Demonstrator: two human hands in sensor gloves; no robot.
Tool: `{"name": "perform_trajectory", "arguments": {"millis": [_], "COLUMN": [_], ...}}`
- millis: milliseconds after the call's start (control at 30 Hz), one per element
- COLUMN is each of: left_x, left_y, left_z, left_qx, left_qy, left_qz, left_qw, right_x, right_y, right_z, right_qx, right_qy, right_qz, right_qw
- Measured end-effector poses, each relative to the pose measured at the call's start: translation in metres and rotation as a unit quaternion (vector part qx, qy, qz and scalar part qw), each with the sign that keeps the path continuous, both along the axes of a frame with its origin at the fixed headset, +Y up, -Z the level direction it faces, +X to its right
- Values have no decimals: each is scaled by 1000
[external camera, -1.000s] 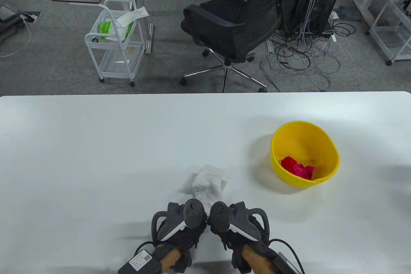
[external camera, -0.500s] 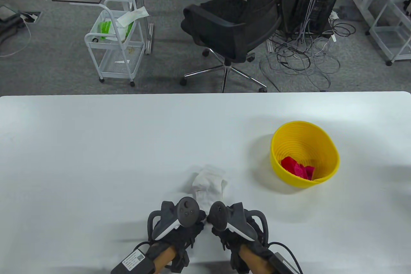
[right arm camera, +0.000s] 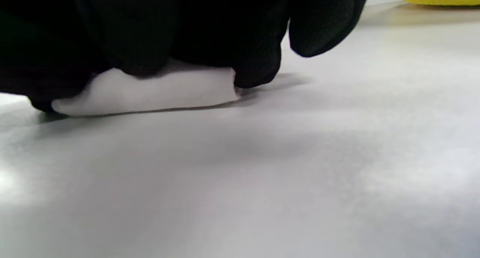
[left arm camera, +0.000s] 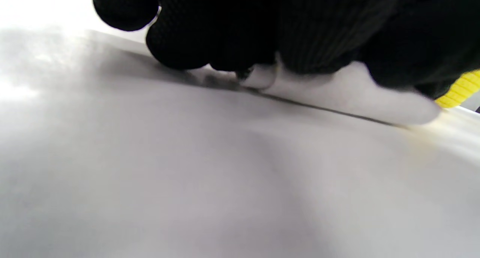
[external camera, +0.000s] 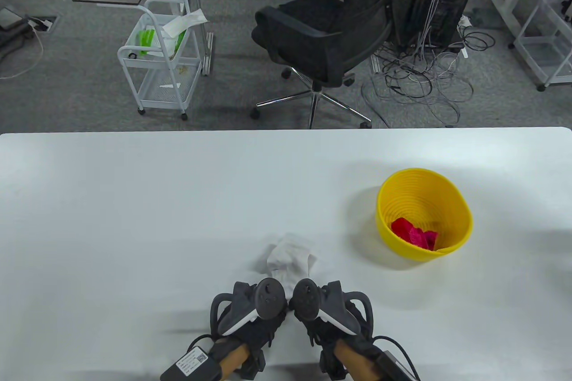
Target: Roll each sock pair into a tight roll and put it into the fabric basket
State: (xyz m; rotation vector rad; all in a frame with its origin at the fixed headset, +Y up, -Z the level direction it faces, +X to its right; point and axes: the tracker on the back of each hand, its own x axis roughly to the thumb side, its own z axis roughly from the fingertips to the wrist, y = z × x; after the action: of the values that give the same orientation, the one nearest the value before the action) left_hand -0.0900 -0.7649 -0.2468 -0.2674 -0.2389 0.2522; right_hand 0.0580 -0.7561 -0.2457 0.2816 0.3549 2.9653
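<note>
White flat tabletop (external camera: 134, 202) carries everything. Yellow ribbed round basket (external camera: 451, 202) sits right of centre, red-pink fabric bundle (external camera: 413, 233) inside, low against its near wall. White sock pair (external camera: 288, 258) lies near the front edge, long axis running near-to-far, crumpled end pointing away. Left hand (external camera: 250, 314) and right hand (external camera: 330, 311) side by side, fingers curled onto its near end.
</note>
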Motion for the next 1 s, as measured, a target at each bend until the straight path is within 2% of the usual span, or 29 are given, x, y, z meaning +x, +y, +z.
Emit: {"name": "perform_trajectory", "arguments": {"millis": [133, 200, 367, 567, 667, 800, 1000], "left_x": [0, 0, 1, -2, -7, -6, -2], "left_y": [-1, -1, -1, 5, 11, 6, 3], "left_z": [0, 0, 2, 2, 2, 2, 2], "left_qx": [-12, -16, -7, -3, 25, -20, -14], "left_qy": [-3, -2, 0, 12, 29, 9, 1], "left_qz": [1, 3, -1, 4, 25, 21, -8], "left_qw": [1000, 1000, 1000, 1000, 999, 1000, 1000], "right_x": [5, 5, 0, -3, -4, -1, -3], "right_y": [14, 17, 4, -3, -4, -5, -3], "right_z": [0, 3, 4, 4, 3, 0, 1], "right_qx": [14, 3, -25, -15, -8, -13, -3], "right_qy": [15, 35, 38, 23, 18, 7, 0], "right_qz": [-24, -23, 23, 44, 47, 31, 33], "right_qw": [999, 999, 999, 999, 999, 999, 999]}}
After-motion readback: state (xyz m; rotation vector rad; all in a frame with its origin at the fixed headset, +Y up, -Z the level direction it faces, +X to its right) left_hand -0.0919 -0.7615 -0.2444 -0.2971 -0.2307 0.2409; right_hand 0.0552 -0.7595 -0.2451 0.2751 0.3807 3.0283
